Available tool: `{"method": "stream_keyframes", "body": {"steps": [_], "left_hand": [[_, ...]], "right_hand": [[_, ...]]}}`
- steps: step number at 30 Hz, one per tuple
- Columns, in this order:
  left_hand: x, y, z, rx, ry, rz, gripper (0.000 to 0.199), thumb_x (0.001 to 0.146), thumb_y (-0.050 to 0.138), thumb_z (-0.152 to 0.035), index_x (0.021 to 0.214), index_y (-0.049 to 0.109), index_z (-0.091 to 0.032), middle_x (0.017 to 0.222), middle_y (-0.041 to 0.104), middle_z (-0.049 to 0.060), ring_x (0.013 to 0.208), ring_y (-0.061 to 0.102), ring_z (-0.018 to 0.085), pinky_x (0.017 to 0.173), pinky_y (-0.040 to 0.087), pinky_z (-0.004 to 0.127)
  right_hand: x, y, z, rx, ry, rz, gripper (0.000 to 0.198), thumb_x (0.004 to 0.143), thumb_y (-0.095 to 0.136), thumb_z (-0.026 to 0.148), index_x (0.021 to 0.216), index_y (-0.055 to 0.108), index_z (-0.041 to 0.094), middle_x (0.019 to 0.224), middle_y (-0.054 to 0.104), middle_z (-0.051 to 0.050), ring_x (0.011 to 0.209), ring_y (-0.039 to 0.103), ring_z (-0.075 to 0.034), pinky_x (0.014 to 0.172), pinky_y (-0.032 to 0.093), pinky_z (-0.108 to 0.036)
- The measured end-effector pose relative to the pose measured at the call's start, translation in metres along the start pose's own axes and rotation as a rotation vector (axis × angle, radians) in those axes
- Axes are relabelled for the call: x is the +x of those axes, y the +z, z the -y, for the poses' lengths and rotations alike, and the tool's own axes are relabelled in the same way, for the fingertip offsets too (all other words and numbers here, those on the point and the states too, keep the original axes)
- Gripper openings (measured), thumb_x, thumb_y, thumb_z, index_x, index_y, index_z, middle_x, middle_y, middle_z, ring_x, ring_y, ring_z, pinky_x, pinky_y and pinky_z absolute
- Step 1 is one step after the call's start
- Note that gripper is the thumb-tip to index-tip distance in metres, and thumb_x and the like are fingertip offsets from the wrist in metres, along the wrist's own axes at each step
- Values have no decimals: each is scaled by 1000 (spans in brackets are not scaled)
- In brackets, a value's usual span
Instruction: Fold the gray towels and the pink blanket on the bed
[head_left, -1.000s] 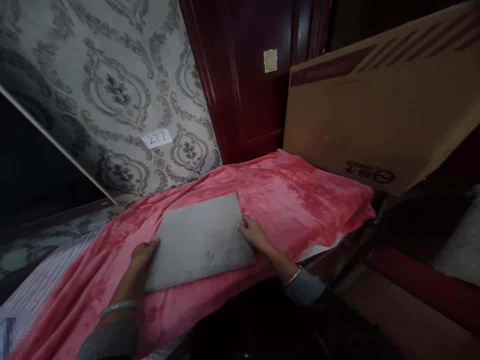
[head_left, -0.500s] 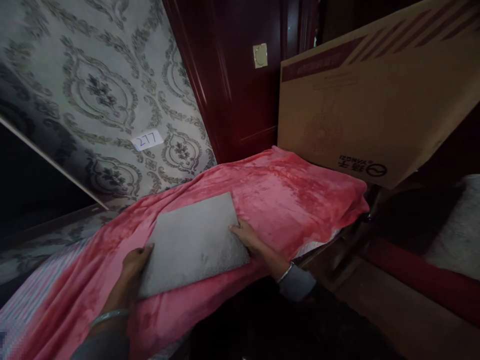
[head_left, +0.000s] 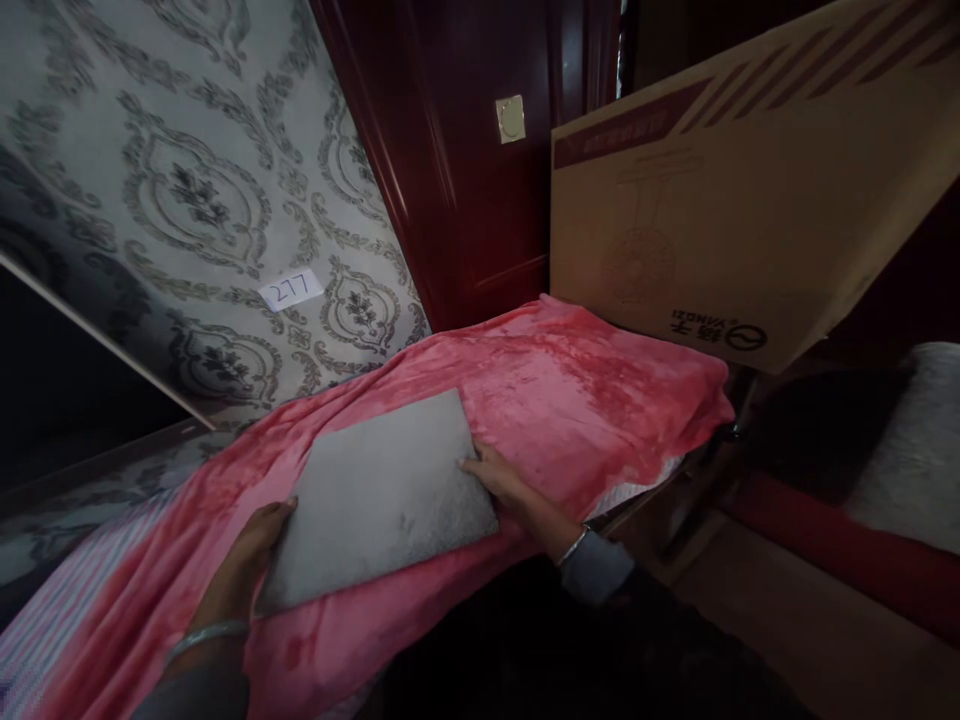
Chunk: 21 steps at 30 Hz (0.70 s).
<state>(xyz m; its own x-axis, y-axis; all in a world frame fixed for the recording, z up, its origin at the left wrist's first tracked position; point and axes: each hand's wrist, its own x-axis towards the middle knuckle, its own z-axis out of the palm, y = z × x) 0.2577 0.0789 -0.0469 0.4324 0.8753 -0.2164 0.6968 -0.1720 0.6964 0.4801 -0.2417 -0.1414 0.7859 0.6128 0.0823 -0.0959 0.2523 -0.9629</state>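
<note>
A flat grey rectangular pad [head_left: 379, 490] with a faintly mottled surface lies level over, or just above, a pink plush blanket [head_left: 585, 390]. At its left edge my left hand [head_left: 261, 532] is closed, thumb on top and the other fingers hidden beneath. My right hand [head_left: 491, 474] grips the opposite edge, its thumb also lying on the upper face. What the pad is made of I cannot make out. Silver bracelets circle both wrists.
A large cardboard box [head_left: 675, 230] stands behind the blanket's far right end, against a dark red door [head_left: 465, 180]. Patterned wallpaper [head_left: 202, 200] carries a paper marked 277 [head_left: 292, 289]. A dark panel [head_left: 75, 370] stands at left; a grey fuzzy cover [head_left: 911, 450] sits at right.
The pad's left end has moved a little left and towards me, together with my left hand. My right hand keeps its hold at almost the same spot. The view has shifted slightly.
</note>
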Motion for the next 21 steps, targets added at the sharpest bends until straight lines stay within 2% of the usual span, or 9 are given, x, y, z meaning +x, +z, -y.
{"method": "stream_keyframes", "body": {"steps": [2, 4, 8, 12, 16, 21], "left_hand": [[3, -1, 3, -74, -36, 97, 26, 81, 51, -41, 69, 62, -22, 69, 70, 10, 75, 69, 26, 65, 57, 35], [0, -1, 3, -19, -9, 20, 26, 78, 52, -45, 70, 61, -22, 74, 71, 11, 78, 69, 28, 67, 56, 37], [-14, 1, -2, 260, 126, -171, 35, 68, 56, -56, 69, 58, -22, 78, 71, 13, 84, 68, 35, 75, 54, 44], [-25, 4, -4, 407, 173, -200, 37, 69, 50, -58, 64, 55, -22, 77, 70, 17, 89, 68, 38, 81, 52, 46], [-31, 3, -6, 355, 142, -178, 37, 71, 49, -57, 65, 56, -22, 85, 72, 19, 91, 68, 37, 80, 53, 45], [-37, 0, -11, 183, 53, -85, 36, 70, 55, -54, 67, 62, -18, 80, 72, 16, 82, 68, 33, 74, 52, 42]], "right_hand": [[1, -1, -1, 13, 20, 25, 35, 69, 67, 26, 104, 69, 22, 92, 74, 0, 91, 65, -22, 86, 52, -37], [2, -1, -2, 17, 43, 23, 32, 71, 66, 28, 102, 69, 21, 93, 74, -1, 91, 65, -23, 86, 52, -38], [5, 0, -2, 7, 75, -5, 32, 72, 66, 28, 102, 68, 20, 96, 74, -2, 88, 66, -23, 85, 52, -37], [7, 0, -4, -30, 77, -6, 35, 71, 66, 25, 106, 67, 20, 100, 74, -2, 89, 66, -22, 84, 52, -35], [8, -1, -5, -105, 68, -6, 40, 73, 64, 26, 113, 65, 19, 105, 73, -3, 93, 65, -22, 87, 52, -37], [10, -2, -8, -142, 40, -20, 36, 82, 59, 33, 115, 67, 20, 102, 73, -3, 94, 65, -22, 88, 52, -38]]}}
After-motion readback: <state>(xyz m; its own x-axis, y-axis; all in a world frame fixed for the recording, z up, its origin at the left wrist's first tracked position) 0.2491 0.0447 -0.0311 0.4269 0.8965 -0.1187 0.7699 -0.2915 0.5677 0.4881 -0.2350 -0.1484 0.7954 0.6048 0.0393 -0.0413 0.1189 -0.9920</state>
